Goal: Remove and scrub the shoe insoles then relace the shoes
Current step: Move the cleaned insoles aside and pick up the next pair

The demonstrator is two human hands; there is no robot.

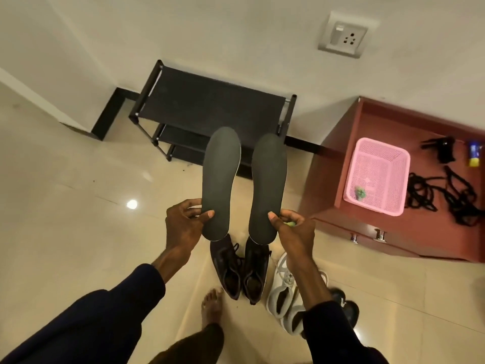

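Observation:
I hold two dark grey insoles up side by side. My left hand pinches the heel end of the left insole. My right hand pinches the heel end of the right insole, and a small green thing shows between its fingers. Below them on the floor stands a pair of black shoes without laces. Black laces lie in loose heaps on the red cabinet top to the right.
A black shoe rack stands against the wall ahead. A pink basket with a small green item sits on the cabinet. White sneakers and another dark shoe lie by my right arm. My bare foot is on the tiled floor.

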